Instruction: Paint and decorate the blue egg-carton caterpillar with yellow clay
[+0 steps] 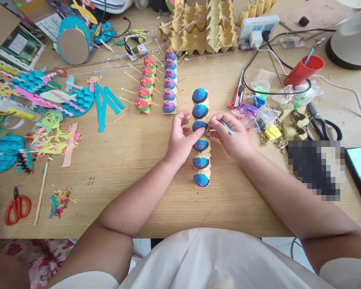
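In the middle of the table a strip of egg carton point(209, 156) lies lengthwise in front of me, its several cups covered in blue with dark lower edges and small pink marks. My left hand point(180, 138) steadies it from the left, the thumb pressing on the third cup and the other fingers curled at its side. On the right, my right hand point(233, 138) has its fingers pinched at that same cup, with a thin light-blue stick point(228, 127) held in them. What the right fingertips touch on the cup is too small to make out.
Two more painted carton strips, red-green point(146, 82) and purple point(169, 84), stand behind with pins sticking out. To the right lie a utility knife point(238, 94), clay packets point(249, 110), black scissors point(321, 122) and a red cup point(305, 70). Paper crafts point(57, 136) and orange-handled scissors point(18, 208) are left.
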Demonstrator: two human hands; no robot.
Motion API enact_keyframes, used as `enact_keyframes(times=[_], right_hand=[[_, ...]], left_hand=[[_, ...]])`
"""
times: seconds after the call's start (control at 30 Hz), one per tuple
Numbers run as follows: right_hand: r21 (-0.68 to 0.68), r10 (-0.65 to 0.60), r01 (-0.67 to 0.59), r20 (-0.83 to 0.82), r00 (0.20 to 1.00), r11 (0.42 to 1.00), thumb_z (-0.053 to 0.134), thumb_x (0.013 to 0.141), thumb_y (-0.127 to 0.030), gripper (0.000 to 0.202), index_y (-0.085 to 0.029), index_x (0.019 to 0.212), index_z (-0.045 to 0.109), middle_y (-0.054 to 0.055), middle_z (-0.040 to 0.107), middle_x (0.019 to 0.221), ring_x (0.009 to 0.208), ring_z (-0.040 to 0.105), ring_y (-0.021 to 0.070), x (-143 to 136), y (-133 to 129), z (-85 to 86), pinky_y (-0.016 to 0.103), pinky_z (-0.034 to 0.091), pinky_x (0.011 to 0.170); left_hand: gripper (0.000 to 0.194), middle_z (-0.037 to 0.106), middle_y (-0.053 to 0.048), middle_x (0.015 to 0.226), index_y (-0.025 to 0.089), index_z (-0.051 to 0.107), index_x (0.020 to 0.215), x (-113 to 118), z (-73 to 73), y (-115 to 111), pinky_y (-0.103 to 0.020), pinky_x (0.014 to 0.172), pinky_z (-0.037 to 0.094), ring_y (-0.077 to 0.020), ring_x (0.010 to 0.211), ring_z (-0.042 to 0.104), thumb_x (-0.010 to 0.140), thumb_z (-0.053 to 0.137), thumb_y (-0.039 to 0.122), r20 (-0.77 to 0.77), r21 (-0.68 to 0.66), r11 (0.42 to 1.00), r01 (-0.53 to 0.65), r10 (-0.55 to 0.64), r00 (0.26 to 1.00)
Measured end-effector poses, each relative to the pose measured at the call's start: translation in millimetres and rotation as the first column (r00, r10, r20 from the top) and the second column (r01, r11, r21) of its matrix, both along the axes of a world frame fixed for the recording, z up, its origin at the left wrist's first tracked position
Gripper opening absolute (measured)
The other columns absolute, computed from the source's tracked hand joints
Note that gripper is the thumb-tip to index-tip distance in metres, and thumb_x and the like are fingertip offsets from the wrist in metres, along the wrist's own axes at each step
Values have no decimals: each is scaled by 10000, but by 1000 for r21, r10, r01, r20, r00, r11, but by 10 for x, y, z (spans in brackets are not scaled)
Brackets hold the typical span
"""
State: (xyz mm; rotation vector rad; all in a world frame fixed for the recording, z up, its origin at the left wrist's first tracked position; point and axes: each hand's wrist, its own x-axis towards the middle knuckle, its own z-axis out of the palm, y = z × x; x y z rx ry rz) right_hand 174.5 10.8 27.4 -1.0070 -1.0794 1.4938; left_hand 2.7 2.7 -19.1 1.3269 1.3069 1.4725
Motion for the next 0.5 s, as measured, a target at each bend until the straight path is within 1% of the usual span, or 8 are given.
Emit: enact_keyframes(times=[0.27, 0.5], right_hand=[[32, 10, -10, 7, 1000, 999, 933, 777, -649, 457, -253, 843, 713, -16, 630, 876, 857, 613, 136, -4, -3, -11, 284, 667, 831], [30, 13, -13, 15, 1000, 999, 920, 798, -640, 445, -252, 857, 711, -14, 635, 887, 875, 622, 140, -1, -11, -15, 296, 668, 851]], left_hand=[[593, 677, -34, 1377, 365, 651, 1346, -4, -6, -1, -302, 1007, 554, -207, 1337, 633, 835, 938, 278, 23, -17, 1000, 15, -15, 1000], [586, 677, -39, 1367, 351, 647, 1333, -1, -1, 9, -308, 1013, 560, -217, 1339, 644, 835, 955, 340, 20, -28, 1000, 7, -6, 1000]])
